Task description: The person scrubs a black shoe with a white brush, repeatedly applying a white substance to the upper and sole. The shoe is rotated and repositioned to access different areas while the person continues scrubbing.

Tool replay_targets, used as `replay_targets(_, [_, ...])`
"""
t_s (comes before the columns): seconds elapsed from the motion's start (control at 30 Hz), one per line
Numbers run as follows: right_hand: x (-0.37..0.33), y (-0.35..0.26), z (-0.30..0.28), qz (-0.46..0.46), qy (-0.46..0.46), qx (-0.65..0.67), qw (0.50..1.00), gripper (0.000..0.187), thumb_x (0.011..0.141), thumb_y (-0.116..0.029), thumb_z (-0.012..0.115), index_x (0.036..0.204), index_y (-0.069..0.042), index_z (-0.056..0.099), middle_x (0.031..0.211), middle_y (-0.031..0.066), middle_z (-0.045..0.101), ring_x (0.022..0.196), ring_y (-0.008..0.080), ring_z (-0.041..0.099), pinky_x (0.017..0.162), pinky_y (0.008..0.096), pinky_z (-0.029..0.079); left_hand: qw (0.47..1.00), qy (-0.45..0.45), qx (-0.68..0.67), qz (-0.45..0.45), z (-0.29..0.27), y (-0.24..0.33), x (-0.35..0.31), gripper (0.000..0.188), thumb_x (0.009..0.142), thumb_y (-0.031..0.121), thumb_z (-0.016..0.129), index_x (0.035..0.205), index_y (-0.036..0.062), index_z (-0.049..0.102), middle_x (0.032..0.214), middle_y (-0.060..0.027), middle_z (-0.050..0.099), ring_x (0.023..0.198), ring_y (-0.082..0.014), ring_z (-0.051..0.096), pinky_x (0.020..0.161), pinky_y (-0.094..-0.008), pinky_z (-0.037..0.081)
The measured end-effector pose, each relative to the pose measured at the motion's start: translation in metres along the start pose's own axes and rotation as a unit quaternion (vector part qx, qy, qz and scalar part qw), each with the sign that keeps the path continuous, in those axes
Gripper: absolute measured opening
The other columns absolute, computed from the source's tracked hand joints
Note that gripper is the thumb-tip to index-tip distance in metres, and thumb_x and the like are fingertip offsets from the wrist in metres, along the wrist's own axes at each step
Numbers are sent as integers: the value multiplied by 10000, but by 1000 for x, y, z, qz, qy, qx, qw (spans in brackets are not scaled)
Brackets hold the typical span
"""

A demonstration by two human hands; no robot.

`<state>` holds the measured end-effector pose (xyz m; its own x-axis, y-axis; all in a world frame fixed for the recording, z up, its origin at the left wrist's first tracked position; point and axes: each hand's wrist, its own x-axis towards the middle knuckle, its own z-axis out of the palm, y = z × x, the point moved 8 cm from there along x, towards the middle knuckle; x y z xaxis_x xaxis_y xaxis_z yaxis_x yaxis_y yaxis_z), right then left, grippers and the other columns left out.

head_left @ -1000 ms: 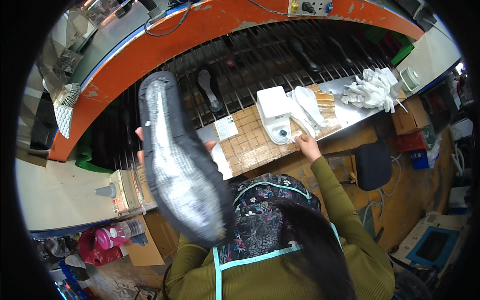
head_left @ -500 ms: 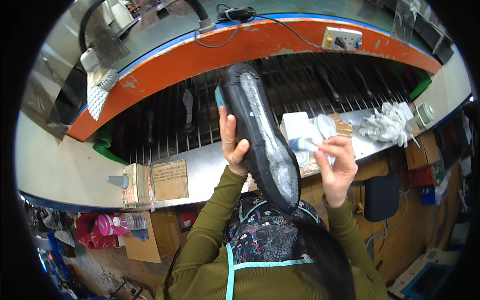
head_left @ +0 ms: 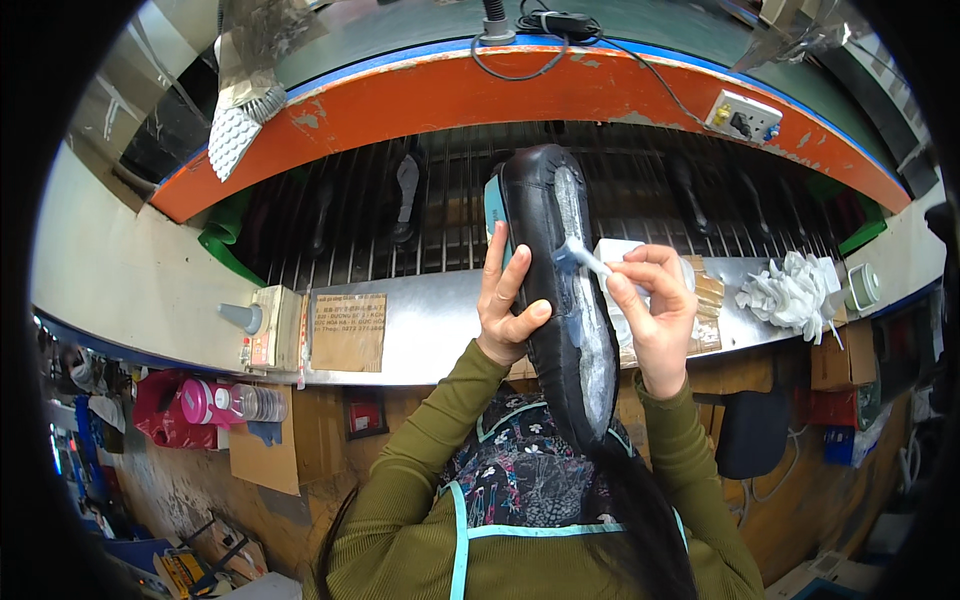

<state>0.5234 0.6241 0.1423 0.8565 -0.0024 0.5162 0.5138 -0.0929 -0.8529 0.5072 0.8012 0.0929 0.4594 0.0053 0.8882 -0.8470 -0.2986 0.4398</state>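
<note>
A black shoe upper (head_left: 530,215), stretched over a last with a teal patch (head_left: 493,205) at its far left side, stands toe or heel end away from me, bottom side up. A pale, glossy coated strip (head_left: 597,370) runs down its length. My left hand (head_left: 510,305) grips the upper's left side, thumb across its edge and fingers behind. In my right hand (head_left: 655,310), thumb and fingers pinch a small brush (head_left: 590,260) with a whitish handle. Its bluish-grey head lies against the bottom of the upper, about mid-length.
Beyond the metal ledge (head_left: 430,325) is a rack of bars (head_left: 460,220) with dark soles (head_left: 407,195). White containers (head_left: 618,248) stand right of the upper, crumpled white fabric (head_left: 790,295) farther right. Cardboard (head_left: 348,332) lies left; an orange beam (head_left: 400,120) spans the back.
My right hand has brought the brush left from beside the upper onto its bottom. The upper stands more upright, and the whole view has shifted.
</note>
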Motion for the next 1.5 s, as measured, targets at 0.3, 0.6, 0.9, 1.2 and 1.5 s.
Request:
replay_targets(0.3, [40, -3, 17, -59, -12, -32, 998, 129, 809, -83, 738, 921, -20, 725, 945, 56, 549, 863, 134, 557, 740, 246, 474, 1000, -25, -8, -8, -13, -3, -4, 471, 821, 160, 659, 1212, 339, 466, 1481, -112, 346, 1312, -548, 304, 1058, -598, 366])
replay_targets(0.6, [69, -25, 18, -180, 6, -102, 978, 125, 791, -69, 749, 907, -33, 720, 949, 56, 545, 854, 134, 564, 673, 240, 493, 999, -40, 11, -7, -19, -1, 2, 520, 803, 145, 677, 1225, 356, 459, 1479, -104, 349, 1310, -538, 315, 1061, -591, 371])
replay_targets(0.9, [62, -14, 22, -155, -90, -69, 981, 137, 777, -55, 748, 910, -33, 725, 941, 59, 562, 840, 133, 575, 701, 252, 492, 986, -28, 105, 126, -25, 13, 6, 523, 791, 148, 690, 1220, 348, 466, 1455, -104, 385, 1303, -530, 336, 1054, -578, 387])
replay_targets(1.2, [41, -2, 21, -95, -136, -14, 986, 132, 782, -66, 748, 905, -24, 724, 936, 59, 563, 836, 129, 584, 702, 246, 498, 995, -32, 82, 47, -29, 7, 13, 516, 775, 134, 705, 1196, 325, 474, 1448, -104, 401, 1302, -514, 351, 1059, -561, 394])
replay_targets(1.5, [34, -5, 18, -67, -204, -6, 977, 119, 786, -57, 746, 898, -26, 723, 940, 54, 560, 815, 117, 588, 689, 237, 496, 981, -18, 150, 120, -32, 6, 16, 504, 743, 113, 732, 1154, 297, 506, 1432, -117, 423, 1297, -508, 366, 1056, -548, 401])
